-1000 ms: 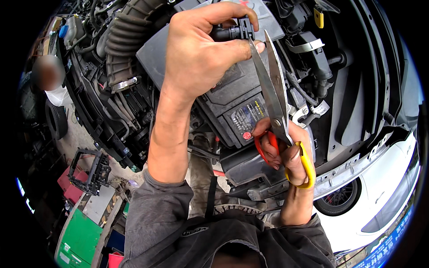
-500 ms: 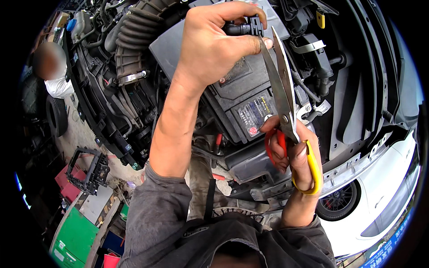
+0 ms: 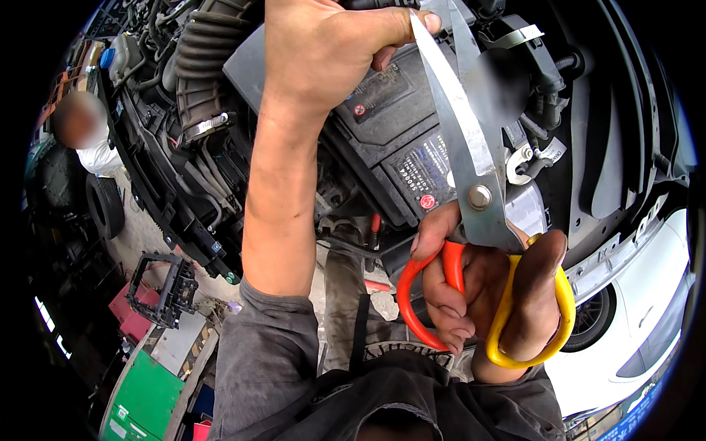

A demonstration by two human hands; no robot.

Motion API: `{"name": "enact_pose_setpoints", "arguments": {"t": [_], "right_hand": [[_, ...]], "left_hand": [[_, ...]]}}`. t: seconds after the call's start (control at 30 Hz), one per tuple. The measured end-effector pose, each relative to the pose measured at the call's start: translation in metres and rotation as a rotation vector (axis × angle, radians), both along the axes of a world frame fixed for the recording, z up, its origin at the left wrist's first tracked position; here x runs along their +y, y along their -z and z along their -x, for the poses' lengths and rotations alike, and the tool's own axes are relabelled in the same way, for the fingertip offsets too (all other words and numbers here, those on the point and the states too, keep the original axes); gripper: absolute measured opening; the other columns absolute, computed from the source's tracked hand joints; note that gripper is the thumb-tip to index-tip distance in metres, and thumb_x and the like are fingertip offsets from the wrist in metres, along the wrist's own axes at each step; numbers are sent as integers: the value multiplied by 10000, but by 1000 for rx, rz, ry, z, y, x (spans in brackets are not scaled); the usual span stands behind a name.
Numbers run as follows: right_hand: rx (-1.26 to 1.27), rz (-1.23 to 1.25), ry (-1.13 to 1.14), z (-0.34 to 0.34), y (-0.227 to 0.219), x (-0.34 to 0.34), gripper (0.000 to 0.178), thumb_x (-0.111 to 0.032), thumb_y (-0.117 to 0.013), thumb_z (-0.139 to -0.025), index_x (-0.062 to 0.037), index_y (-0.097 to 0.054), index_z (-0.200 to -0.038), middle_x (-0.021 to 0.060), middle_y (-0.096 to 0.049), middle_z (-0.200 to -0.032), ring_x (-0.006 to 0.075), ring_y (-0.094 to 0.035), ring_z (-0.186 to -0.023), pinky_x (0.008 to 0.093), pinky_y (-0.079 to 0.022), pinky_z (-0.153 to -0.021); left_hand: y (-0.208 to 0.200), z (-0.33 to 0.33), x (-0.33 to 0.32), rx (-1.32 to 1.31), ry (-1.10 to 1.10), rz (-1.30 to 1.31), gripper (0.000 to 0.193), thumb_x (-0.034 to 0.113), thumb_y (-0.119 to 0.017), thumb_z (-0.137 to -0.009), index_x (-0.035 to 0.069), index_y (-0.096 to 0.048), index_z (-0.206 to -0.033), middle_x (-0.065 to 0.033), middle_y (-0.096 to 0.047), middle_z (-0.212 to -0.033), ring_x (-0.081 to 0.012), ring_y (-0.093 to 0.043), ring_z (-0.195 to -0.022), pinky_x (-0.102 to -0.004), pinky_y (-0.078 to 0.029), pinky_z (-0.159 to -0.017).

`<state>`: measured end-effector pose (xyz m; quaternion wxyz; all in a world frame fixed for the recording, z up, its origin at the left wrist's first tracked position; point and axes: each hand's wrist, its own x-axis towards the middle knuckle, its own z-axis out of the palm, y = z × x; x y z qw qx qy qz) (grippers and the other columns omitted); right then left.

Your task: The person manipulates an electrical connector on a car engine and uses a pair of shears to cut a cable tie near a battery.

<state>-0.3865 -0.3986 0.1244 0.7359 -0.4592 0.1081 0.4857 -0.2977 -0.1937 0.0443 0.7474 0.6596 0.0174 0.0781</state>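
Observation:
My right hand [image 3: 478,294] grips a pair of scissors [image 3: 465,136], its thumb through the yellow handle loop and fingers around the red one. The steel blades stand apart and point up toward the top edge. At the top, my left hand [image 3: 312,62] is closed, with its thumb stretched toward the blade tips. A bit of a black hose fitting [image 3: 376,4] shows in its grasp; the rest, with several fingertips, is hidden or cut off by the picture's edge. Beneath both hands lies a dark car battery [image 3: 401,121] with a label.
A ribbed black air intake hose [image 3: 204,55] runs left of the battery. On the right are a metal cable clamp [image 3: 521,158] and a white car [image 3: 625,301]. A green cabinet [image 3: 143,386], a black plastic frame [image 3: 162,290], a tyre [image 3: 105,206] and another person [image 3: 81,121] are at the left.
The scissors have tilted, their blades have spread wider, and the right hand has opened the handles and come closer. My left hand has moved up and left, taking the fitting mostly out of view.

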Motion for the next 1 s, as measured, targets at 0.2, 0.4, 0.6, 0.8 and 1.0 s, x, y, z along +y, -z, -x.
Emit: {"name": "enact_pose_setpoints", "arguments": {"t": [0.2, 0.4, 0.6, 0.8, 1.0], "right_hand": [[-47, 124, 39, -1, -6, 2, 1006, -828, -340, -919, 148, -503, -1102, 44, -429, -599, 83, -373, -415, 221, -335, -362], [-121, 323, 16, -7, -18, 5, 964, -802, -309, -946, 123, -518, -1118, 30, -431, -600, 76, -360, -413, 222, -317, -366], [-148, 604, -87, -27, -64, 7, 775, -696, -339, -1001, 31, -602, -1047, -8, -421, -578, 68, -357, -407, 221, -305, -387], [-266, 805, -431, -72, -92, 7, 759, -742, -414, -963, -19, -641, -934, -38, -414, -545, 58, -389, -394, 204, -335, -384], [-350, 891, -460, -59, -98, 8, 683, -720, -460, -965, -65, -656, -971, -28, -444, -560, 75, -427, -389, 237, -396, -366]], "left_hand": [[-6, 3, -3, -27, -4, -79, 173, -54, -760, -756, -41, -704, -920, 5, -629, -671, -25, -497, -505, -200, -349, -459], [8, 1, 2, -137, -99, -342, 204, -28, -746, -689, -17, -703, -888, 18, -650, -728, -21, -550, -684, -201, -429, -608], [20, -6, -4, -297, -103, -412, 351, -28, -794, -719, -46, -739, -1065, -79, -758, -1046, -111, -663, -878, -249, -530, -831], [23, -2, 8, -227, -123, -402, 387, -38, -787, -733, -35, -740, -1117, -96, -759, -1081, -123, -676, -921, -254, -531, -840], [17, -1, 6, -34, -35, -238, 373, -39, -793, -740, -6, -754, -1110, -80, -765, -1033, -108, -671, -845, -196, -510, -773]]}}
